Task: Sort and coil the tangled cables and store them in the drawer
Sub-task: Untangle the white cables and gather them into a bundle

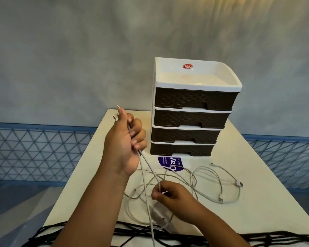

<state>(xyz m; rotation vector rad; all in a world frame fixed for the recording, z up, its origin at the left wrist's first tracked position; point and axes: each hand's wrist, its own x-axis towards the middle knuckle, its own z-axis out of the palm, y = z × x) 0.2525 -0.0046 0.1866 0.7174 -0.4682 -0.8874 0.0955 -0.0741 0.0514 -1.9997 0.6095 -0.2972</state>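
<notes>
Left hand (124, 143) raised above the left part of the white table (268, 211), fingers curled tight round two white cable ends (117, 113) that stick up past the thumb. From that fist, the held cables (146, 175) hang down toward the near edge. Right hand (169, 195) lower, near the middle of the table's front half, thumb and fingers pinching a strand of the white cable tangle (200, 180). Tangle spread loosely over the table's centre and right half, loops overlapping, with several plugs lying free at the right, one USB plug (239, 184) closest to the right edge. Black cords (132, 232) lying in long strands along the near edge. Drawer unit (191, 118) standing upright toward the far edge, right of centre: white frame, four dark brown drawers, all pushed in, a shallow white tray on top bearing a red label. Blue round sticker (171, 164) on the table just in front of the unit, partly crossed by a cable.
</notes>
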